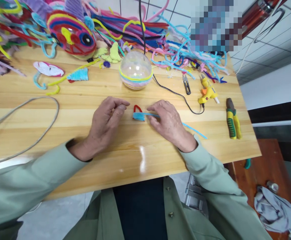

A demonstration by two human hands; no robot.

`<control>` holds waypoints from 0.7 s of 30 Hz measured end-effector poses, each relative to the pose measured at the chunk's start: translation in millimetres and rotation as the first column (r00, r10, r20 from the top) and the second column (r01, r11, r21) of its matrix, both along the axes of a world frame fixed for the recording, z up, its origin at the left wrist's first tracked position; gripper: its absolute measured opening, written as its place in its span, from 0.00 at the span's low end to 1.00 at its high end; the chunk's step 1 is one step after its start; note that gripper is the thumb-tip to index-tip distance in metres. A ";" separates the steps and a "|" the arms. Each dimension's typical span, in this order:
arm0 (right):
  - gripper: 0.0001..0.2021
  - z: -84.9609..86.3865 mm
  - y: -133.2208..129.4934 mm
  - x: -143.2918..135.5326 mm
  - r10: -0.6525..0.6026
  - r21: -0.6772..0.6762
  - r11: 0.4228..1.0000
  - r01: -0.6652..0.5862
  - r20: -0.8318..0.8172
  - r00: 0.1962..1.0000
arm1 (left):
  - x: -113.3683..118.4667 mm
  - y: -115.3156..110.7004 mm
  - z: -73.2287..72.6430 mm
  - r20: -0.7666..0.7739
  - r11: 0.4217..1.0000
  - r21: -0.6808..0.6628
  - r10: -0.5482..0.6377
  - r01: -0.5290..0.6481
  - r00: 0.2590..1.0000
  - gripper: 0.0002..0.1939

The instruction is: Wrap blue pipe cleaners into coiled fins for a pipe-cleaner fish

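A small piece of light-blue pipe cleaner wound in rows (138, 116) lies on the wooden table between my hands, with a red pipe cleaner loop (137, 107) standing out at its top. From it a loose light-blue pipe cleaner tail (194, 130) runs rightward, passing beneath my right hand (167, 122). That hand's thumb and index finger are apart, either side of the strand, not pinching it. My left hand (107, 124) is just left of the wound piece, apart from it. Its thumb rests against the bent index finger; nothing shows between them.
Behind my hands stands a clear plastic ball (136, 70) wrapped with coloured bands. A decorated fish-like ball (71, 35) and heaped pipe cleaners (157, 31) line the back. Small snips (186, 85), a yellow glue gun (207, 91) and pliers (232, 120) lie right; a grey cable (56, 110) curves left.
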State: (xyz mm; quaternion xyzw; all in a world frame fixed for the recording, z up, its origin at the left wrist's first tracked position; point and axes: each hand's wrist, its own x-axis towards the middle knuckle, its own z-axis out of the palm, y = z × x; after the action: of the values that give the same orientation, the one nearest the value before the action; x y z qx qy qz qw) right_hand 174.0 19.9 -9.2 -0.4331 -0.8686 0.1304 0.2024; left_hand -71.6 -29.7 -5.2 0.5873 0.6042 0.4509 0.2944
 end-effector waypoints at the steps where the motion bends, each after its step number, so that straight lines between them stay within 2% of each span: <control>1: 0.13 -0.1 0.2 -0.8 -0.002 0.003 1.000 0.002 0.033 0.999 | -0.4 0.6 -0.1 -0.023 1.000 -0.002 -0.014 0.014 1.000 0.08; 6: 0.11 1.7 2.2 -7.2 0.015 -0.006 1.000 -0.014 0.122 0.992 | -1.9 4.1 -3.6 -0.081 0.999 -0.007 -0.049 0.049 0.996 0.07; 9: 0.09 0.5 3.5 -10.1 0.008 -0.015 1.000 -0.007 0.103 0.995 | -1.5 6.1 -9.4 -0.147 0.998 0.010 -0.058 0.061 0.987 0.06; 14: 0.08 0.0 3.5 -9.3 0.020 0.001 1.000 -0.020 0.008 1.000 | 1.1 4.5 -15.4 -0.332 0.997 0.010 -0.074 0.082 0.940 0.13; 17: 0.08 2.4 1.4 -8.5 0.031 0.026 0.999 -0.028 -0.093 0.995 | 1.4 3.3 -14.1 -0.283 0.993 0.009 -0.112 0.119 0.953 0.12; 21: 0.06 6.5 -2.5 -10.4 0.034 0.045 0.999 -0.025 -0.221 0.975 | 1.5 4.6 -7.0 -0.099 0.984 -0.024 -0.178 0.177 0.979 0.12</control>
State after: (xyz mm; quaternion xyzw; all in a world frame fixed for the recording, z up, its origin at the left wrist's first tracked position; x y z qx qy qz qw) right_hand 163.7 17.3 -2.7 -0.3984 -0.8495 0.1627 0.3051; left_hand -70.1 -25.0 -12.2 0.6586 0.5670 0.3879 0.3071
